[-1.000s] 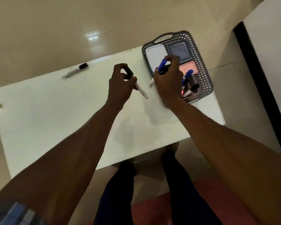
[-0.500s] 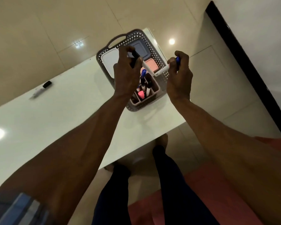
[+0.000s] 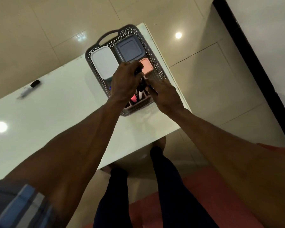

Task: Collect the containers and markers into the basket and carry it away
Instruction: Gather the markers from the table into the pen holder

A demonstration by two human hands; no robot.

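Basket [image 3: 156, 66] at table's [image 3: 56, 112] right end holds three lidded containers [image 3: 104, 62]. I see left hand [image 3: 125, 83] pinching a marker [image 3: 141, 94] over the pen holder [image 3: 138, 103]; right hand [image 3: 164, 94] grip unclear. One marker [image 3: 29, 89] lies loose far left; carrying not started.

A single wide-angle view looks down steeply from the person's head, facing forward over both forearms. The white surface [image 3: 59, 112] fills the left and middle, with its far right corner near the top centre. Tiled floor [image 3: 204, 79] surrounds it, and the person's legs [image 3: 163, 186] show directly below, close to the lens.
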